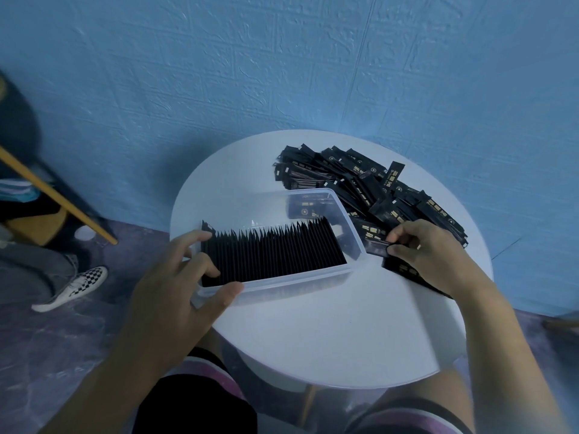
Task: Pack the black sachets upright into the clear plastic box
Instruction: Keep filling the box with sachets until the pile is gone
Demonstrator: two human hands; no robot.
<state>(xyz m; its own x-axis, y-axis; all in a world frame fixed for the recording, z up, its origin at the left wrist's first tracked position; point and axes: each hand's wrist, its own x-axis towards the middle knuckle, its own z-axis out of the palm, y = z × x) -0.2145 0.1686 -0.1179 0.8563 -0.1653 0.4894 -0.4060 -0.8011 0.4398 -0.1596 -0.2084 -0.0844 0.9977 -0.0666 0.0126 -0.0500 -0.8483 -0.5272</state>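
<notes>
On the round white table (313, 339): clear plastic box (300, 278) at left-centre, long side slanted. A loose pile (360, 183) of black sachets lies behind and to the right of it, reaching the box's right end.
Box contents: packed row (272, 255) of black sachets standing on edge, pressed close together, with their pointed top corners near rim height. The row runs from the left end wall across most of the box's length. The right end shows the bare box floor.
Far right corner of box: a few gold-printed sachets show through the clear wall. Whether they are inside or outside, cannot tell.
Left hand (175, 283): grips the box's left end, thumb on the near rim and fingers curled over the end wall. The fingertips touch the first sachets of the row.
Right hand (429, 249): just right of the box, at the near edge of the pile. Thumb and fingers pinch the held sachet (377, 247), which lies flat with one end close to the box's right wall. More sachets lie under the wrist.
Hands: well apart, with the box's right end between them.
Surroundings: blue textured wall (282, 73); chequered shoe (72, 288) on the floor at left.
</notes>
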